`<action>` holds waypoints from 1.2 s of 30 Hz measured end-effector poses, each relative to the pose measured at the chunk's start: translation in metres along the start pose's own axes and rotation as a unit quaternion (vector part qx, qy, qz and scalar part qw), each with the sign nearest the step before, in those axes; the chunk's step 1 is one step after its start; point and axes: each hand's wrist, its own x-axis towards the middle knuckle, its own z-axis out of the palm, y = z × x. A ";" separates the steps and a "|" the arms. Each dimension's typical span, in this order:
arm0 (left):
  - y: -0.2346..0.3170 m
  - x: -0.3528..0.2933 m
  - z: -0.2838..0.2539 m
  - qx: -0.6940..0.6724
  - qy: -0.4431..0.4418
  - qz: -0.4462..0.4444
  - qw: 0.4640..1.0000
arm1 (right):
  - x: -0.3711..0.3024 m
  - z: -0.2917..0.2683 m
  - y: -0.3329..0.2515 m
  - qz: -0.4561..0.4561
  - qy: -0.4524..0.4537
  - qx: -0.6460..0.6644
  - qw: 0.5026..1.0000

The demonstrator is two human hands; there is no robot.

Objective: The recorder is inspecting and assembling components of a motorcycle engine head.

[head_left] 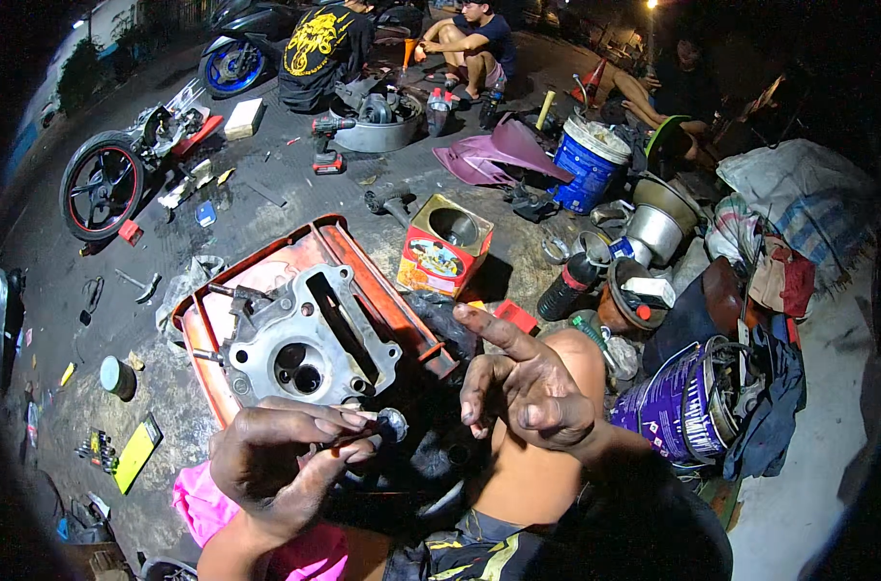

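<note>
Here the left hand [288,457] is clamping a small metal piece with a round, shiny end [392,424] between thumb and fingertips; the right hand [537,399] is hovering well apart at about two o'clock from it, palm up, fingers spreading loosely and gripping nothing visible; at ten o'clock from that round end, a grey engine part [278,331] is sitting on a red-orange tray [394,298]; a red-and-yellow box [436,263] is standing at two o'clock from the engine part; a purple bucket [653,412] is leaning at three o'clock from the right hand.
</note>
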 end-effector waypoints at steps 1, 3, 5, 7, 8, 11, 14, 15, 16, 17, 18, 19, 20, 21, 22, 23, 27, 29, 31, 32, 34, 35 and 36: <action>0.000 0.001 -0.001 0.006 -0.011 0.011 1.000 | -0.001 0.001 0.000 0.003 0.004 0.001 1.000; -0.001 0.002 -0.001 0.013 -0.022 0.021 0.999 | -0.001 0.000 0.000 0.007 0.002 -0.003 1.000; 0.001 0.003 0.000 0.008 -0.017 0.016 1.000 | 0.000 0.000 -0.001 0.011 -0.001 -0.007 1.000; 0.003 0.004 0.001 0.016 -0.021 0.021 0.999 | -0.002 0.000 -0.001 0.016 -0.007 -0.003 1.000; 0.003 0.004 0.001 0.023 -0.025 0.026 0.999 | -0.002 -0.001 -0.001 0.016 -0.007 -0.002 1.000; 0.000 0.004 -0.003 0.036 -0.034 0.058 0.997 | -0.001 0.000 0.001 0.018 -0.012 -0.003 1.000; -0.001 0.004 -0.004 0.047 -0.038 0.066 0.996 | 0.000 -0.001 0.001 0.009 -0.027 0.000 1.000; -0.001 0.003 -0.004 0.047 -0.039 0.066 0.996 | 0.000 -0.001 0.000 0.014 -0.028 -0.005 0.999; 0.000 0.002 -0.003 0.033 -0.029 0.047 0.998 | 0.000 -0.001 -0.001 0.018 -0.030 -0.008 0.999; 0.001 0.001 -0.002 0.020 -0.019 0.029 0.999 | -0.001 0.000 -0.001 0.018 -0.030 -0.008 0.999; 0.001 0.001 -0.001 0.020 -0.019 0.029 0.999 | -0.001 0.001 -0.001 0.019 -0.025 -0.004 1.000; 0.001 0.001 -0.001 0.020 -0.018 0.032 0.999 | -0.001 0.002 -0.001 0.021 -0.020 -0.001 1.000; 0.001 0.002 0.000 0.019 -0.017 0.035 0.999 | -0.001 0.002 -0.001 0.021 -0.020 -0.001 1.000; 0.001 0.000 0.000 0.019 -0.017 0.035 0.999 | 0.000 0.001 0.000 0.019 -0.027 0.000 0.999; 0.001 -0.002 0.001 0.006 -0.003 0.021 1.000 | 0.000 0.001 0.000 0.016 -0.034 0.001 0.999; 0.001 -0.004 0.001 -0.007 0.012 0.006 1.000 | 0.001 0.001 0.000 0.017 -0.035 0.002 0.999; -0.002 -0.006 -0.002 0.006 0.005 -0.004 1.000 | 0.001 -0.001 0.001 0.016 -0.038 -0.003 0.999; 0.000 -0.001 0.000 0.001 -0.012 0.033 0.999 | 0.000 0.001 -0.001 0.016 -0.035 0.000 0.999; 0.001 0.001 0.000 0.012 -0.017 0.045 0.999 | 0.001 0.000 0.001 0.008 -0.049 -0.002 0.999; 0.001 0.001 -0.001 0.023 -0.022 0.055 0.998 | 0.001 0.001 0.001 0.008 -0.050 -0.001 0.999; 0.001 0.000 -0.001 0.022 -0.020 0.051 0.998 | 0.000 0.003 0.000 0.033 -0.039 0.008 0.999; 0.001 0.000 -0.001 0.019 -0.019 0.047 0.999 | -0.001 0.004 0.000 0.032 -0.038 0.007 0.999; 0.001 0.001 -0.001 0.018 -0.020 0.048 0.998 | -0.001 0.005 0.000 0.033 -0.040 0.012 0.999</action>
